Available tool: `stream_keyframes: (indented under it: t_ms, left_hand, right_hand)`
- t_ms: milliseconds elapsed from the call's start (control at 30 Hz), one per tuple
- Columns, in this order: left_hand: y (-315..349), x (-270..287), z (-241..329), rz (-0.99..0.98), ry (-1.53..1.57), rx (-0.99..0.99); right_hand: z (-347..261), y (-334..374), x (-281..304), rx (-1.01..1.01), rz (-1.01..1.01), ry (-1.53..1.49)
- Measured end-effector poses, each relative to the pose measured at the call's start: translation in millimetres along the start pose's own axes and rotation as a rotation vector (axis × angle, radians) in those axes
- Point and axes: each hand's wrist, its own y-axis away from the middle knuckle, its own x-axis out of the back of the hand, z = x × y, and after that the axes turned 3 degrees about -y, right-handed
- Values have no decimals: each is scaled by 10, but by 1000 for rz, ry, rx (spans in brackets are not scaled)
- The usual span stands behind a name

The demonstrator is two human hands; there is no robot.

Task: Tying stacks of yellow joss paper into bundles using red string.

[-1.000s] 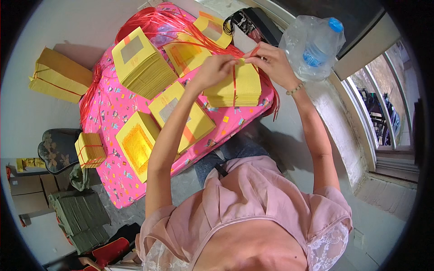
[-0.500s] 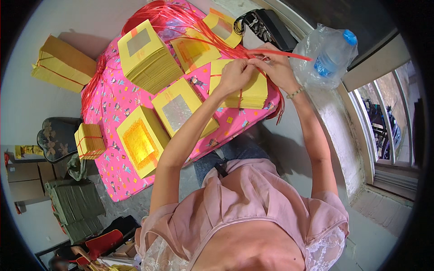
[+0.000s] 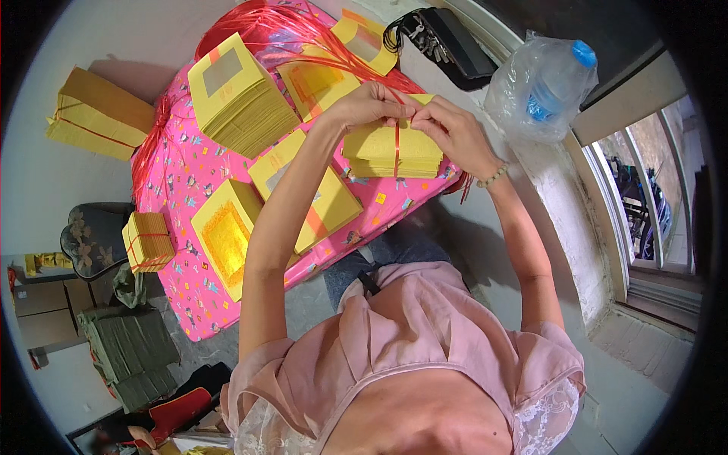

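The free end of red ribbon that had stuck out toward the bottle [image 3: 540, 106] half a second earlier no longer stretched that way; the two hands had drawn a little apart, the right one turning so its fingers pointed left and down onto the paper. From where I stood, the person leaned over a bench [image 3: 182, 292] spread with a pink printed cloth; the yellow paper stack [image 3: 415, 152] in hand lay flat at the bench's near right edge, directly under both sets of fingers; its longer visible side seemed to run left to right, while the red ribbon [image 3: 396, 148] crossed it from front to back, near the middle. What mattered most was the spot where that ribbon met the fingers, at the far part of the stack's top; the left hand [image 3: 371, 105] was nearer to the ribbon's line, its fingers pinched on the ribbon, a short bit rising above them; the right hand [image 3: 459, 136] came in from the right, fingertips bent together just beside the left ones; I could not tell whether they gripped ribbon too; a taller yellow stack [image 3: 243, 106] stood farther left, untouched.
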Motion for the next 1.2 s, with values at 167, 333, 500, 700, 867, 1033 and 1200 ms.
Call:
stream_keyframes:
  t_ms: [167,333,500,700,867,1033,1200]
  left_hand:
    - [62,-141,-109,49,-1,-135]
    - [158,-385,-114,429,-683,-598]
    - [123,-395,-315,595,-747,-773]
    - [104,-383,-327,615,-698,-758]
    - [113,-377,-380,602,-751,-780]
    - [117,-436,-356,694,-607,-644]
    - [168,-258,-364,604,-508,-567]
  right_hand:
    - [209,-29,12,-129,-59,-228]
    - [498,-121,-47,-257,-165,-283]
    - [591,-223,-45,-84,-296,-346]
    - [704,-250,-57,-161,-361,-513]
    - [649,-319,-43,-108,-363,-495]
    - [590,-371,39,-114,-448,-309]
    - [473,-311,112,145,-209,48]
